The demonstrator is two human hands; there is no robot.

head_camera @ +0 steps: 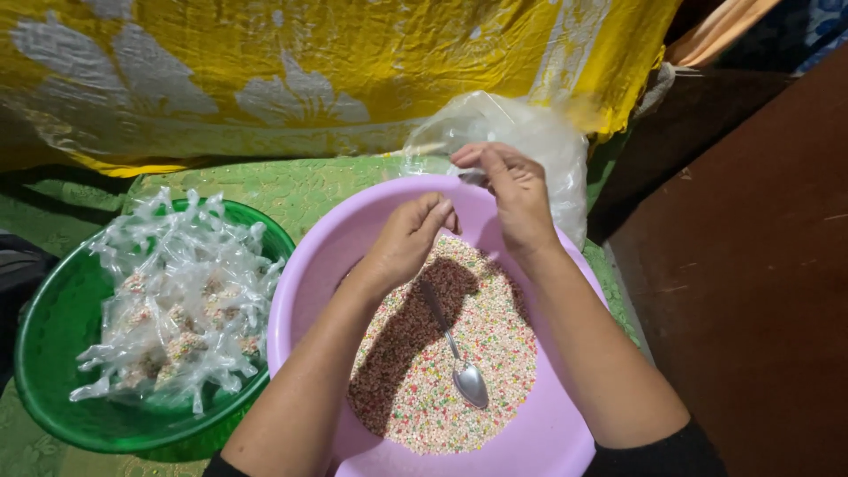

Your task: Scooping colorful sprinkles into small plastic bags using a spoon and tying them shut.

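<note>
Multicoloured tiny sprinkle grains (459,371) are lying heaped in the bottom of a round lilac plastic basin (305,265), which is sitting on a green patterned cloth (291,185). A metal spoon (455,349) is resting on the grains, bowl toward the person. Above the far part of the basin, the left hand (408,240) is curling with its fingers drawn together, and I cannot tell if it is pinching anything. The right hand (517,194) is pressing its fingertips together on the edge of a thin clear plastic bag (521,132) that is bulging just behind the basin. Left of the basin, touching it, a round green plastic bowl (53,353) is holding many small knotted clear packets (181,305) of the same grains. A yellow flowered fabric (309,71) is hanging behind.
</note>
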